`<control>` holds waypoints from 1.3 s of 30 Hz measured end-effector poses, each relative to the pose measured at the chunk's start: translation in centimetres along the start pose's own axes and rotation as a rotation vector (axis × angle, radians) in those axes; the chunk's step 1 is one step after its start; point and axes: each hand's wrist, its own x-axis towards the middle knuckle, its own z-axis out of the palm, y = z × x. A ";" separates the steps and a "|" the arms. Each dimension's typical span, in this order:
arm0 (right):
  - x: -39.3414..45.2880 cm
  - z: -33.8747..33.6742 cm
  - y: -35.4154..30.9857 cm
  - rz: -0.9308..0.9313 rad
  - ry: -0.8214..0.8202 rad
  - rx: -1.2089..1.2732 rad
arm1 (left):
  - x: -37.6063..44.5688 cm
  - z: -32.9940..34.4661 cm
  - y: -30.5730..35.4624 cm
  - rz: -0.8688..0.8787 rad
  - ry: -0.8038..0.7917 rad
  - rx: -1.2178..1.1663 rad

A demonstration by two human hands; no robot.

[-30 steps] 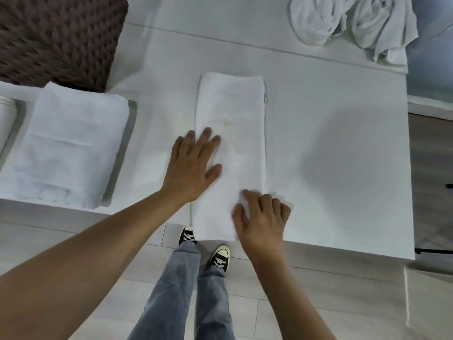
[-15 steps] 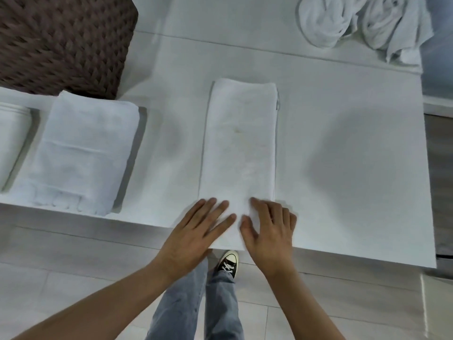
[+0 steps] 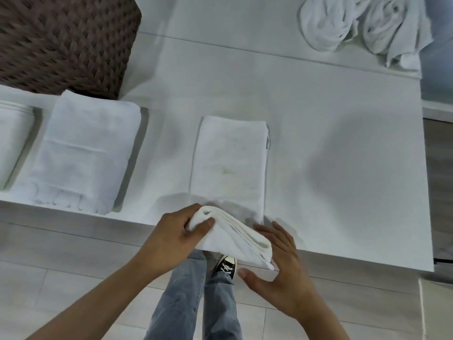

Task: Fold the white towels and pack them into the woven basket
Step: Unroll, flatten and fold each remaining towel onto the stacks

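Observation:
A long, narrow folded white towel (image 3: pixel 229 163) lies on the white table (image 3: pixel 331 143), its near end lifted off the front edge. My left hand (image 3: pixel 176 231) pinches that raised end between thumb and fingers. At the end's right corner my right hand (image 3: pixel 279 271) cups under the layered edges, fingers spread. The dark brown woven basket (image 3: pixel 63 42) stands at the far left. A folded towel (image 3: pixel 81 153) lies in front of it, and another folded one (image 3: pixel 12 136) shows at the left edge. Two crumpled white towels (image 3: pixel 326 23) (image 3: pixel 394 30) sit at the far right.
The table's front edge runs just past my hands; below it are pale floor tiles, my jeans and a black sneaker (image 3: pixel 226 266). A bare stretch of table lies right of the narrow towel. A wooden floor strip (image 3: pixel 438 182) borders the table's right side.
My left hand slid from the towel's middle down to its near end. Both hands went from lying flat on the end to gripping and lifting it off the table.

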 end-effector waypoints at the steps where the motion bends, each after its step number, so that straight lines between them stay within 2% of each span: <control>1: 0.0 -0.3 -0.6 0.051 0.003 0.065 | 0.1 -0.3 0.5 -0.010 -0.012 -0.070; 3: 0.3 -1.0 -1.7 0.192 0.016 0.227 | 0.6 -1.0 1.5 -0.010 0.000 -0.179; 5: 1.7 -1.5 -2.4 0.245 0.046 0.379 | 1.3 -1.7 2.2 -0.012 0.063 -0.249; 8: 5.3 -2.0 -3.5 0.273 0.159 0.430 | 3.0 -2.3 2.6 -0.081 0.216 -0.407; 11: 9.2 -1.5 -3.3 0.293 0.254 0.446 | 4.5 -2.4 2.2 -0.181 0.214 -0.562; 14: 12.5 -0.7 -2.2 0.299 0.346 0.422 | 5.8 -1.8 0.9 -0.172 0.193 -0.411; 17: 14.5 0.1 -0.9 0.311 0.409 0.351 | 7.1 -1.3 -0.1 -0.142 0.250 -0.311; 26: 15.6 1.2 1.0 0.541 0.499 0.136 | 8.5 0.5 -1.8 -0.150 0.449 -0.010; 28: 15.0 0.9 0.3 0.593 0.472 0.070 | 8.2 0.6 -1.7 -0.187 0.444 -0.005; 31: 13.8 0.6 -0.8 0.743 0.288 0.067 | 7.5 0.8 -1.0 -0.284 0.388 0.007; 36: 11.7 -0.5 -1.7 0.937 0.155 0.360 | 4.9 0.6 -0.3 -0.467 0.278 -0.162; 39: 9.9 -1.1 -2.4 1.081 0.013 0.663 | 2.8 0.9 -0.5 -0.519 0.240 -0.299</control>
